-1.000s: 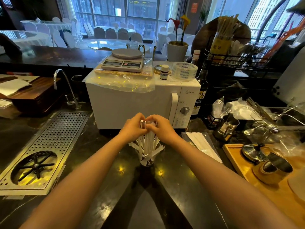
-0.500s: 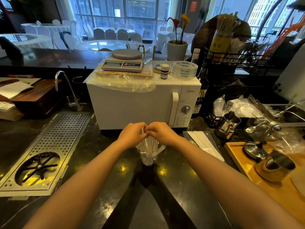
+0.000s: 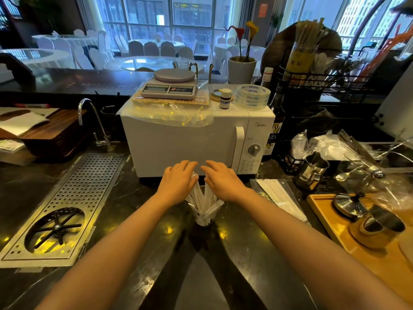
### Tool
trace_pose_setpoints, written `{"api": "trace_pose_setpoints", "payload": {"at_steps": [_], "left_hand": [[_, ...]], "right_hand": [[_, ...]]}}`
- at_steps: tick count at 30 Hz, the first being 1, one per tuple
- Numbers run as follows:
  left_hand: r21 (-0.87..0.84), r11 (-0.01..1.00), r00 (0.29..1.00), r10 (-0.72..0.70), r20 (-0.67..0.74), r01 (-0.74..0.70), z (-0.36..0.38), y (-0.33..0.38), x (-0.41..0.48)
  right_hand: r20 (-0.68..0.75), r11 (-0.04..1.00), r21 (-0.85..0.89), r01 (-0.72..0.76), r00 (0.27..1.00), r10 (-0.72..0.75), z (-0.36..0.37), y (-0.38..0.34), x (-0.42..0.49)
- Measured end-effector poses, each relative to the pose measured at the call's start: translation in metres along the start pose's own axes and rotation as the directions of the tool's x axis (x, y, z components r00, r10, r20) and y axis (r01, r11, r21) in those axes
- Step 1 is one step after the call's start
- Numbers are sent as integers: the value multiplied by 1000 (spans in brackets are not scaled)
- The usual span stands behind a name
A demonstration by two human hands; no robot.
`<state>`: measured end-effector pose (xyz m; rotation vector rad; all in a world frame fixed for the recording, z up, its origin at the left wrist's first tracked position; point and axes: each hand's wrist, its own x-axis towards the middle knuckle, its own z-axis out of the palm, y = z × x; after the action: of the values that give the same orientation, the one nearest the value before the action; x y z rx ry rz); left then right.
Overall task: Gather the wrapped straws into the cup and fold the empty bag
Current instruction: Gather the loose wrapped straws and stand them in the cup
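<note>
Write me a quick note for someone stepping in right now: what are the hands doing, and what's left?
Left hand: open, fingers spread over the straw tops, grip on nothing.
Right hand: the same, open on the other side of the bundle.
Wrapped straws: a bundle stands fanned in the cup, in front of the microwave.
Bag: flat on the counter to the right, white straws apparently inside.
Done: most straws gathered.
Left: tidy the bundle, move any remaining straws, fold the bag.

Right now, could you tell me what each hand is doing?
Left hand: open, fingers spread, resting on the straws in the cup.
Right hand: open, also on the straws.
</note>
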<state>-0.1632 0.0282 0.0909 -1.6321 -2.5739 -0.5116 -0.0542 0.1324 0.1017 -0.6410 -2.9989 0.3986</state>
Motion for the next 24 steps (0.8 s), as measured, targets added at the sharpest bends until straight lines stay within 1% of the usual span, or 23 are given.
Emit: {"api": "trace_pose_setpoints", "payload": {"at_steps": [2, 4, 7, 12, 15, 20, 24], "left_hand": [[6, 1000, 999, 5, 34, -5, 2, -1, 0], [2, 1000, 998, -5, 64, 5, 3, -2, 0], [-11, 1000, 995, -6, 96, 7, 3, -3, 1], [-35, 999, 969, 11, 246, -3, -1, -6, 4], [1, 1000, 955, 13, 298, -13, -2, -8, 7], [34, 999, 943, 7, 331, -19, -7, -6, 12], [-17, 1000, 952, 16, 304, -11, -15, -2, 16]], "right_hand": [[31, 997, -75, -7, 999, 10, 3, 1, 0], [83, 995, -100, -29, 996, 37, 6, 1, 0], [134, 997, -50, -66, 988, 72, 8, 0, 1], [191, 995, -12, -101, 976, 102, 6, 0, 4], [207, 993, -3, -115, 972, 114, 7, 0, 5], [172, 990, -4, -138, 975, 137, 6, 3, 4], [111, 990, 22, -141, 984, 138, 4, 8, 1]]}}
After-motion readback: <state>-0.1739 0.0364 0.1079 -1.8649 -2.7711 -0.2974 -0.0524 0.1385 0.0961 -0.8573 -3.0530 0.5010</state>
